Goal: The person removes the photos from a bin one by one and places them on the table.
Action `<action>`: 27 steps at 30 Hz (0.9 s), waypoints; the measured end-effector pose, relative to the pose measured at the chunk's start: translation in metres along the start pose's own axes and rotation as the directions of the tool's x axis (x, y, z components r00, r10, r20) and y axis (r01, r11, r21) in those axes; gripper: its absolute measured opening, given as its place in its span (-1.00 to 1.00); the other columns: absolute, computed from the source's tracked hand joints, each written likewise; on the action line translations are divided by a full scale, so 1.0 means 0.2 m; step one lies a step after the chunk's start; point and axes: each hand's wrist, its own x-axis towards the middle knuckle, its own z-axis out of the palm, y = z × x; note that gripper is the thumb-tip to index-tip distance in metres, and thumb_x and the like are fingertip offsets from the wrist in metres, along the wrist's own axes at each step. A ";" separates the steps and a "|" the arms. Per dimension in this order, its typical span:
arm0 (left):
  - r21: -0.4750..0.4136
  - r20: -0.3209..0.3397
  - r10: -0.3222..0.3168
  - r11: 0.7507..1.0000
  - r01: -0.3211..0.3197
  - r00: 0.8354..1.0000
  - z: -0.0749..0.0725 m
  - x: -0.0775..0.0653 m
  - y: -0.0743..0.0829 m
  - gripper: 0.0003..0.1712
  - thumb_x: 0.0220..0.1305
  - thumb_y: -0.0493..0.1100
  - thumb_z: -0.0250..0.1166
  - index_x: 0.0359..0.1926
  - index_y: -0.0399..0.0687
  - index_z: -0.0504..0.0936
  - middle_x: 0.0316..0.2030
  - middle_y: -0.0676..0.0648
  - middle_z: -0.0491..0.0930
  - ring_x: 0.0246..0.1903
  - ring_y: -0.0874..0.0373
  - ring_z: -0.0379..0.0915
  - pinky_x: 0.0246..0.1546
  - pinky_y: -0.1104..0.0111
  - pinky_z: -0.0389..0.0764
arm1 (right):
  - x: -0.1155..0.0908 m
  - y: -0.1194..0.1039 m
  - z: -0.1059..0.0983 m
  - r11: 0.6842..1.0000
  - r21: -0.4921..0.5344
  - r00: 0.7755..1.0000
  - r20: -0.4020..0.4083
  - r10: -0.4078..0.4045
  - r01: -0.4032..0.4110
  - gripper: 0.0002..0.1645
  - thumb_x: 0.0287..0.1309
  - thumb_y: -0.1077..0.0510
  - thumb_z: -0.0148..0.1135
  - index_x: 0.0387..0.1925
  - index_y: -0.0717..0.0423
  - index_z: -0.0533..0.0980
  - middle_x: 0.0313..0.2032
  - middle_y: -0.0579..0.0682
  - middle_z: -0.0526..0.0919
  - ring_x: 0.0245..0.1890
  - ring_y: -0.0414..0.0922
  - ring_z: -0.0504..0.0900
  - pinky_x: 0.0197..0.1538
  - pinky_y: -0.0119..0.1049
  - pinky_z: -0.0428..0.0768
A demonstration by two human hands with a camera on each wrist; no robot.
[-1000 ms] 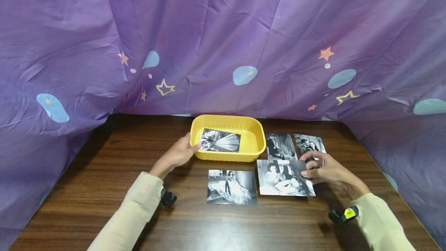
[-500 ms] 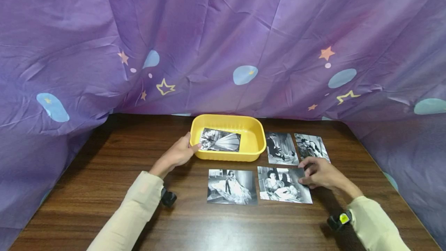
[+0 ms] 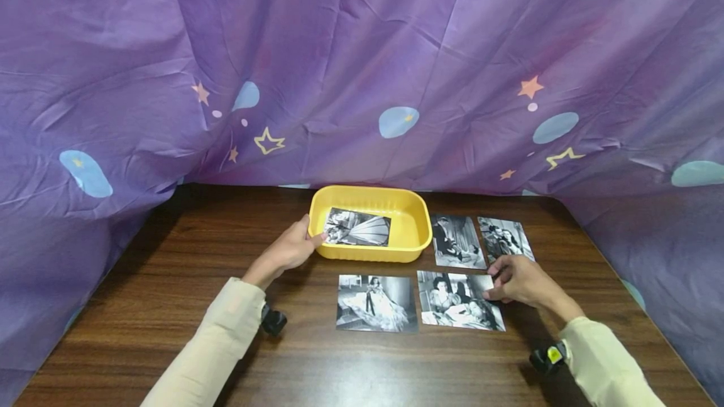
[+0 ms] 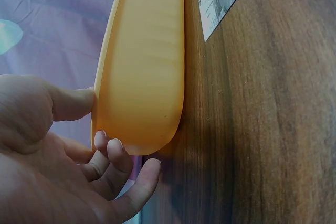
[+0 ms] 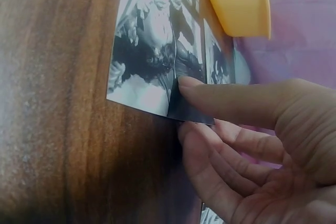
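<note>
Delicately, the fingers (image 5: 195,153) of the right hand (image 3: 520,282) pinch the right edge of a black-and-white photo (image 3: 457,301), thumb on its printed face, while the fingers of the left hand (image 3: 290,247) grip the left end of a yellow tray (image 3: 370,255). The pinched photo sits at the surface (image 3: 339,369), right of the dress photo (image 3: 376,305); whether it lies fully flat is hard to tell. A squeeze too firm could bend its corner or smudge the print, and a loose one could let it slip; with so narrow a gap, a small sideways nudge might shove the dress photo or the bedside photo (image 3: 457,240) beyond. A careless tug at the tray could jog its contents: one photo of a wide skirt (image 3: 362,229), flat toward the left. Outside it, at far right, lies the couple photo (image 3: 502,237), partly hidden by the right hand.
</note>
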 end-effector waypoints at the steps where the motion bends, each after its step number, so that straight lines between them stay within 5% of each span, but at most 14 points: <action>1: 0.001 -0.001 0.001 1.000 -0.001 1.000 0.00 0.00 0.00 -0.10 0.51 -0.13 0.13 0.51 -0.55 -0.19 -0.40 -0.13 0.37 -0.29 -0.01 0.35 0.01 0.12 0.43 | 0.00 0.00 0.00 1.000 -0.011 1.000 0.002 0.003 -0.003 -0.49 -0.20 0.32 0.63 -0.25 0.43 0.50 -0.56 -0.03 0.59 -0.59 -0.10 0.62 -0.50 -0.23 0.67; 11: -0.008 0.001 -0.012 1.000 0.012 1.000 0.00 0.00 0.00 -0.10 0.52 -0.13 0.13 0.52 -0.51 -0.20 -0.38 -0.15 0.40 -0.28 -0.01 0.39 0.06 0.11 0.45 | 0.06 -0.12 -0.07 0.998 -0.062 1.000 0.025 0.004 -0.002 -0.56 -0.05 0.27 0.56 -0.22 0.44 0.52 -0.54 -0.04 0.63 -0.57 -0.08 0.64 -0.46 -0.15 0.69; 18: -0.010 -0.001 -0.027 1.000 0.027 1.000 0.00 -0.01 0.00 -0.11 0.52 -0.13 0.12 0.53 -0.50 -0.20 -0.27 -0.25 0.47 -0.31 -0.02 0.43 -0.13 0.18 0.50 | 0.21 -0.38 -0.12 0.985 -0.155 0.993 -0.068 -0.092 0.081 -0.61 0.04 0.13 0.55 -0.23 0.33 0.59 -0.47 -0.01 0.70 -0.53 -0.08 0.67 -0.41 -0.19 0.65; 22: -0.003 -0.001 -0.019 1.000 0.019 1.000 0.00 -0.01 0.00 -0.10 0.52 -0.13 0.12 0.52 -0.51 -0.21 -0.37 -0.18 0.42 -0.35 0.02 0.37 -0.21 0.22 0.48 | 0.32 -0.54 -0.09 0.971 -0.207 0.987 -0.076 -0.140 0.122 -0.66 0.03 0.10 0.56 -0.28 0.25 0.63 -0.46 -0.03 0.70 -0.51 -0.14 0.63 -0.40 -0.27 0.59; 27: 0.000 -0.005 -0.011 1.000 0.011 1.000 0.00 -0.01 0.01 -0.10 0.53 -0.13 0.12 0.52 -0.52 -0.21 -0.35 -0.17 0.42 -0.19 -0.04 0.40 0.05 0.12 0.46 | 0.47 -0.69 0.01 0.956 -0.248 0.985 -0.034 -0.172 0.158 -0.68 0.02 0.11 0.57 -0.28 0.22 0.64 -0.43 -0.02 0.71 -0.42 -0.11 0.64 -0.27 -0.19 0.60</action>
